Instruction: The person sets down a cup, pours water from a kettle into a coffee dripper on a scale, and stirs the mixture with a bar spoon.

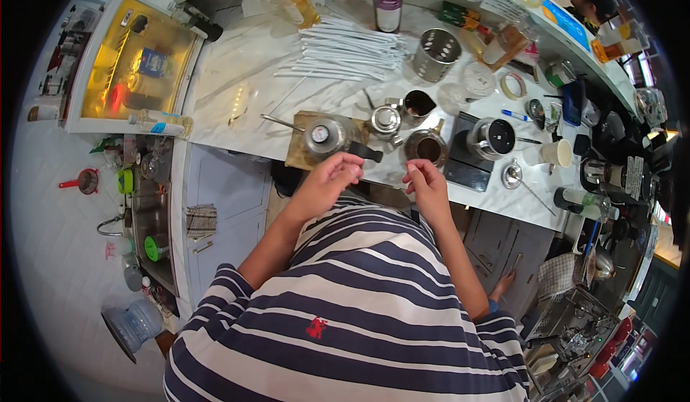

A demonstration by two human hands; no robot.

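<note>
My left hand (332, 184) is just in front of the black handle of a steel gooseneck kettle (327, 137), its fingers curled together with the thumb. The kettle has a round dial on its lid and stands on a wooden board (296, 159). Across a small gap, my right hand (428, 184) is pinched, thumb against forefinger, before an uncovered steel pot (426, 147) with a brown inside. Whatever lies in either set of fingers is too small or hidden to make out. Behind them are a small lidded steel pot (385, 120) and a steel pitcher (418, 106).
Right of my hands, a steel cup (491, 137) stands on a black scale (467, 163), near a chained lid (512, 175) and a paper cup (557, 153). White straws (348, 50) and a perforated steel cylinder (436, 54) are farther back. Another person (593, 1) appears at the far right.
</note>
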